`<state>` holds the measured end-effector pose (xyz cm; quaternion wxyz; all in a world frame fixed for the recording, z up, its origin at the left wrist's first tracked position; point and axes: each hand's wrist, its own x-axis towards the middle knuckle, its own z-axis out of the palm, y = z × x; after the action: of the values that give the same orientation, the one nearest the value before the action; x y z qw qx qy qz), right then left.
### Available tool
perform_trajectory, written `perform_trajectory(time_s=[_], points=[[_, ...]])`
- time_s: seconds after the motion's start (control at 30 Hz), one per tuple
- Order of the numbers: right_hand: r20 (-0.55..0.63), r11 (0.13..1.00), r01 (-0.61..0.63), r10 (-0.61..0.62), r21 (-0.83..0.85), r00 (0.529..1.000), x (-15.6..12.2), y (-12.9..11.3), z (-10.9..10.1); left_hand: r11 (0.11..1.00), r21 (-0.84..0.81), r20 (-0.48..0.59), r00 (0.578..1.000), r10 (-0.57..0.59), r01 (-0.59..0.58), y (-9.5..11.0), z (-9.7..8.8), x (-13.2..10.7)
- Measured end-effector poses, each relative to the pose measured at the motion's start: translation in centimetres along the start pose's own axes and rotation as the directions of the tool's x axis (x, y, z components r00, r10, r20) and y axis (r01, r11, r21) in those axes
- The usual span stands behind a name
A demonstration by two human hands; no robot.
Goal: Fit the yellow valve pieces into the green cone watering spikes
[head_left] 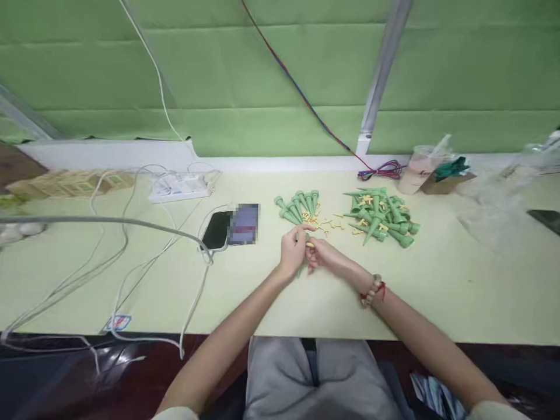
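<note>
My left hand (pixel 292 252) is closed around a green plastic cone spike (pixel 299 270), whose tip pokes out below the fist. My right hand (pixel 318 254) meets it from the right, fingers pinched on a small yellow piece (pixel 310 244) at the cone's top. Just beyond the hands lies a neat row of green cones (pixel 297 207). A larger loose heap of green cones (pixel 381 217) mixed with yellow pieces lies to the right. Scattered yellow pieces (pixel 329 224) lie between the two groups.
A phone (pixel 217 230) on a charging cable and a blurred card lie left of the hands. A white power strip (pixel 178 186) and several cables trail across the left table. A plastic cup (pixel 417 169), a cardboard box and clear bags stand at the back right.
</note>
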<state>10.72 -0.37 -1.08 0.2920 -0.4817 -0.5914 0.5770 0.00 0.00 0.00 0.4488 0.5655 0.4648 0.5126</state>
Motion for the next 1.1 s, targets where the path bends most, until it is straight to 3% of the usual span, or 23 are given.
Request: perform_trajectory(time_s=[0.07, 0.13, 0.2, 0.3, 0.37, 0.47, 0.6, 0.67, 0.77, 0.97, 1.1], points=[[-0.122, 0.985, 0.132, -0.145, -0.111, 0.982, -0.6, -0.3, -0.4, 0.998, -0.056, -0.041, 0.998, -0.043, 0.041, 0.2, 0.2, 0.4], [-0.169, 0.934, 0.255, -0.302, -0.252, 0.938, -1.0, -0.6, -0.8, 0.99, -0.1, -0.052, 0.993, -0.103, 0.098, 0.3, 0.2, 0.9], [-0.118, 0.821, 0.383, -0.47, -0.423, 0.875, -1.3, -0.7, -1.2, 0.975, -0.135, -0.032, 0.983, -0.183, 0.177, 0.2, 0.0, 1.2], [-0.003, 0.709, 0.465, -0.55, -0.53, 0.835, -1.3, -0.8, -1.6, 0.955, -0.135, 0.016, 0.964, -0.265, 0.264, -0.1, -0.2, 1.4], [-0.009, 0.7, 0.458, -0.552, -0.548, 0.834, -1.3, -0.8, -1.5, 0.973, -0.091, -0.013, 0.976, -0.215, 0.213, -0.3, -0.2, 1.3], [-0.074, 0.762, 0.406, -0.507, -0.504, 0.859, -1.4, -0.8, -1.0, 0.997, -0.014, -0.065, 0.995, -0.074, 0.073, -0.4, -0.2, 1.0], [-0.113, 0.924, 0.308, -0.339, -0.229, 0.934, -1.4, -0.8, -0.2, 0.999, 0.023, -0.075, 0.997, 0.033, -0.031, -0.2, -0.1, 0.5], [-0.089, 0.96, 0.272, -0.277, -0.064, 0.957, -1.2, -0.6, 0.0, 0.996, 0.049, -0.087, 0.993, 0.082, -0.078, -0.2, -0.2, 0.3], [-0.063, 0.971, 0.235, -0.232, 0.05, 0.971, -0.9, -0.5, 0.1, 0.988, 0.108, -0.084, 0.989, 0.121, -0.112, -0.2, -0.4, 0.4], [-0.066, 0.977, 0.215, -0.215, -0.006, 0.974, -0.8, -0.8, -0.2, 0.965, 0.212, -0.072, 0.982, 0.175, -0.157, -0.3, -0.6, 0.7], [-0.006, 0.981, 0.163, -0.164, 0.1, 0.987, -0.4, -0.4, -0.3, 0.937, 0.294, -0.033, 0.978, 0.206, -0.188, -0.4, -0.8, 0.6]])
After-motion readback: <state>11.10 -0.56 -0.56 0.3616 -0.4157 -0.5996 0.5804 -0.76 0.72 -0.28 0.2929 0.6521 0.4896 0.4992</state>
